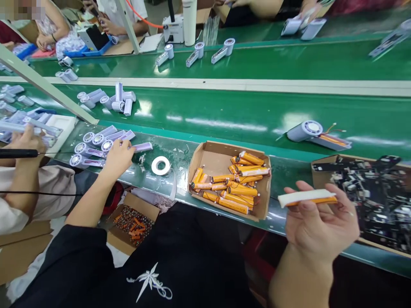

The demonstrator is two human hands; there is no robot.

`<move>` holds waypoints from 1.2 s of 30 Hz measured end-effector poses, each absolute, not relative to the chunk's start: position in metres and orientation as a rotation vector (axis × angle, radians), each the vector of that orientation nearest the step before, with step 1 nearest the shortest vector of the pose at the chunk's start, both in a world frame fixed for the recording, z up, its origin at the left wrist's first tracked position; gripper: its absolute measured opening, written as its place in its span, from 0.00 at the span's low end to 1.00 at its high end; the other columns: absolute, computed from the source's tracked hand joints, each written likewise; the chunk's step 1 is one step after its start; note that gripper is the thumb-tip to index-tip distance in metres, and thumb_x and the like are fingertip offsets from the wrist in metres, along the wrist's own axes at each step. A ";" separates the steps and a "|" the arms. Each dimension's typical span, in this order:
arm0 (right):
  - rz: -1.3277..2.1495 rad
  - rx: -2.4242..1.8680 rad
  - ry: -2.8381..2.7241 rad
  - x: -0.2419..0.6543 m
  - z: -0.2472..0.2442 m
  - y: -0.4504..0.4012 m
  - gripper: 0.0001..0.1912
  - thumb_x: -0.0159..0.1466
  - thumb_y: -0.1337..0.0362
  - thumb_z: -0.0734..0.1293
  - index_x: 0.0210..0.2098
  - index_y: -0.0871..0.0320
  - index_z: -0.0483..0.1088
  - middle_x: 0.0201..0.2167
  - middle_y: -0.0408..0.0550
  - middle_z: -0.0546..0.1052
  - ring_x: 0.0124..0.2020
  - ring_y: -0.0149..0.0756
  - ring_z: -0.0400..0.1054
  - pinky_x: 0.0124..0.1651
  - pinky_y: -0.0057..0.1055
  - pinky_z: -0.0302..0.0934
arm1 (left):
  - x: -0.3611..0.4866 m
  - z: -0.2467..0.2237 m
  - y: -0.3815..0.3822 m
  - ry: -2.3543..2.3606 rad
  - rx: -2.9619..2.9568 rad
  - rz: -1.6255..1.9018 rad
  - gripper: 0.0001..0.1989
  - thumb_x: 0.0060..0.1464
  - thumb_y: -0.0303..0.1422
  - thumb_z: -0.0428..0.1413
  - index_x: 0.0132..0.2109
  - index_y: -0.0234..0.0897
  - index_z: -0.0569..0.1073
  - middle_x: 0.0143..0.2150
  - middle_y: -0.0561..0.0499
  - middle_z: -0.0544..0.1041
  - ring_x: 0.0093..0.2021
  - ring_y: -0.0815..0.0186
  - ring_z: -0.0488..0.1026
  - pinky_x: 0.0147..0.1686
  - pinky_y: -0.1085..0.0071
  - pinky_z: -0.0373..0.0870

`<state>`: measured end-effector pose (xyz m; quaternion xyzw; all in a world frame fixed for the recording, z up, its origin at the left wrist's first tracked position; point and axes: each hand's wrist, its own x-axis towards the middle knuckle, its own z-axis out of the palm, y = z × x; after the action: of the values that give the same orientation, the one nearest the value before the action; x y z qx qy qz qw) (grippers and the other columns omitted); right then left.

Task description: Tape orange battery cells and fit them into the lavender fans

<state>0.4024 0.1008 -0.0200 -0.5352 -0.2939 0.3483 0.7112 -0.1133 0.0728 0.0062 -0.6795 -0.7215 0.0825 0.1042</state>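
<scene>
My left hand reaches over a group of lavender handheld fan housings on the near ledge. Its fingers are closed over one fan housing, whose handle end sticks out to the right. More fan housings lie just left of that hand. At the right, my right hand is palm up and grips a battery between thumb and fingers. This battery is orange, with a white strip along its upper side. Between my hands, a cardboard box holds several orange wrapped batteries.
A white tape roll lies beside the box. Another fan housing with wires rests on the green conveyor. At right stands a carton of black parts. A co-worker's hand works at far left, near a slanted post.
</scene>
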 end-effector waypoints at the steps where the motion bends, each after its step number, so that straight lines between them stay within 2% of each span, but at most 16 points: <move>1: 0.757 -1.177 -0.661 0.403 -0.018 0.099 0.33 0.32 0.50 0.88 0.39 0.37 0.85 0.33 0.48 0.87 0.41 0.65 0.85 0.59 0.77 0.72 | -0.104 0.005 0.092 -2.084 -2.050 0.252 0.18 0.60 0.25 0.52 0.50 0.36 0.84 0.57 0.31 0.78 0.63 0.35 0.69 0.50 0.43 0.78; 4: 0.727 -1.119 -0.768 0.402 -0.009 0.100 0.31 0.39 0.53 0.88 0.43 0.40 0.84 0.34 0.49 0.88 0.37 0.62 0.86 0.50 0.72 0.78 | -0.064 0.000 0.170 -1.937 -2.202 0.239 0.21 0.59 0.21 0.50 0.51 0.31 0.84 0.58 0.30 0.76 0.64 0.35 0.67 0.48 0.48 0.79; 6: 0.738 -1.056 -0.873 0.399 -0.001 0.105 0.30 0.45 0.53 0.88 0.47 0.42 0.83 0.37 0.49 0.89 0.36 0.58 0.87 0.46 0.65 0.82 | -0.031 -0.004 0.231 -1.809 -2.312 0.192 0.21 0.59 0.21 0.50 0.51 0.30 0.84 0.59 0.29 0.75 0.66 0.35 0.65 0.53 0.45 0.76; 9: 0.773 -0.972 -1.031 0.394 0.013 0.114 0.28 0.54 0.54 0.86 0.52 0.46 0.80 0.43 0.48 0.90 0.38 0.51 0.88 0.45 0.55 0.85 | 0.011 -0.006 0.311 -1.727 -2.537 0.136 0.17 0.57 0.24 0.56 0.48 0.33 0.85 0.64 0.31 0.74 0.69 0.36 0.62 0.62 0.43 0.70; 11: 0.783 -0.941 -1.136 0.389 0.023 0.118 0.27 0.59 0.57 0.84 0.55 0.46 0.78 0.45 0.48 0.90 0.41 0.49 0.88 0.46 0.50 0.86 | 0.022 -0.007 0.347 -1.768 -2.716 0.159 0.11 0.56 0.30 0.60 0.43 0.38 0.86 0.62 0.37 0.78 0.66 0.41 0.67 0.62 0.51 0.69; 13: 0.785 -0.914 -1.233 0.382 0.032 0.125 0.26 0.62 0.60 0.82 0.57 0.46 0.76 0.46 0.47 0.90 0.44 0.47 0.88 0.47 0.46 0.85 | 0.018 -0.007 0.369 -1.797 -2.882 0.176 0.08 0.54 0.35 0.63 0.40 0.42 0.86 0.55 0.44 0.83 0.58 0.50 0.74 0.57 0.63 0.71; 15: 0.793 -0.904 -1.336 0.371 0.039 0.141 0.25 0.64 0.60 0.81 0.58 0.46 0.76 0.47 0.47 0.89 0.47 0.46 0.88 0.49 0.45 0.85 | 0.006 -0.012 0.377 -1.806 -3.041 0.056 0.11 0.53 0.40 0.64 0.40 0.42 0.86 0.51 0.48 0.85 0.51 0.57 0.77 0.52 0.69 0.70; 17: 0.827 -0.946 -1.493 0.353 0.043 0.173 0.24 0.65 0.58 0.79 0.58 0.47 0.76 0.51 0.47 0.88 0.49 0.44 0.87 0.52 0.45 0.84 | -0.002 -0.019 0.376 -1.876 -3.127 -0.195 0.15 0.55 0.44 0.62 0.41 0.40 0.85 0.51 0.48 0.86 0.48 0.60 0.78 0.49 0.71 0.69; 19: 0.880 -1.016 -1.708 0.329 0.041 0.217 0.26 0.65 0.56 0.77 0.61 0.49 0.75 0.52 0.48 0.88 0.49 0.43 0.86 0.55 0.45 0.82 | -0.002 -0.027 0.372 -1.975 -3.059 -0.398 0.18 0.60 0.47 0.57 0.42 0.38 0.83 0.48 0.47 0.85 0.45 0.61 0.77 0.46 0.70 0.69; 20: 0.898 -1.048 -1.819 0.315 0.038 0.241 0.27 0.66 0.56 0.76 0.63 0.52 0.74 0.49 0.48 0.88 0.48 0.43 0.85 0.56 0.45 0.80 | 0.000 -0.030 0.370 -2.019 -2.997 -0.440 0.19 0.62 0.47 0.54 0.42 0.38 0.83 0.45 0.47 0.85 0.43 0.60 0.76 0.45 0.69 0.68; 22: 0.901 -1.103 -2.007 0.288 0.028 0.285 0.30 0.67 0.59 0.74 0.66 0.58 0.72 0.45 0.50 0.89 0.47 0.43 0.85 0.58 0.43 0.77 | 0.008 -0.036 0.367 -2.075 -2.899 -0.459 0.19 0.65 0.47 0.51 0.43 0.40 0.82 0.39 0.48 0.84 0.40 0.60 0.75 0.42 0.68 0.67; 24: 0.856 -1.159 -2.152 0.266 0.016 0.318 0.28 0.68 0.62 0.73 0.66 0.60 0.71 0.46 0.53 0.88 0.50 0.44 0.84 0.59 0.39 0.74 | 0.016 -0.038 0.366 -2.103 -2.841 -0.465 0.18 0.66 0.47 0.51 0.42 0.42 0.81 0.36 0.49 0.82 0.39 0.59 0.75 0.41 0.68 0.66; 30: 0.540 -1.336 -2.568 0.250 -0.009 0.342 0.24 0.74 0.59 0.69 0.67 0.57 0.70 0.46 0.55 0.88 0.46 0.47 0.82 0.50 0.35 0.69 | 0.034 -0.039 0.364 -2.107 -2.774 -0.434 0.15 0.69 0.43 0.51 0.43 0.43 0.80 0.42 0.48 0.84 0.48 0.55 0.78 0.48 0.66 0.67; 33: 0.321 -1.394 -2.730 0.255 -0.008 0.340 0.25 0.75 0.55 0.69 0.68 0.58 0.70 0.49 0.61 0.87 0.49 0.53 0.82 0.49 0.36 0.68 | 0.043 -0.041 0.365 -2.141 -2.736 -0.409 0.15 0.71 0.43 0.50 0.46 0.44 0.80 0.46 0.46 0.84 0.53 0.54 0.77 0.51 0.65 0.68; 36: 0.237 -1.434 -2.834 0.257 -0.007 0.339 0.26 0.75 0.54 0.69 0.68 0.56 0.70 0.50 0.62 0.86 0.50 0.56 0.82 0.51 0.39 0.69 | 0.051 -0.042 0.368 -2.194 -2.698 -0.388 0.17 0.73 0.42 0.48 0.51 0.44 0.80 0.49 0.45 0.85 0.54 0.53 0.78 0.53 0.63 0.69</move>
<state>0.2568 0.3392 -0.0067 -0.4502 -0.8895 0.0745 -0.0215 0.0510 0.3678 -0.0419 -0.7587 -0.6171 -0.1092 -0.1780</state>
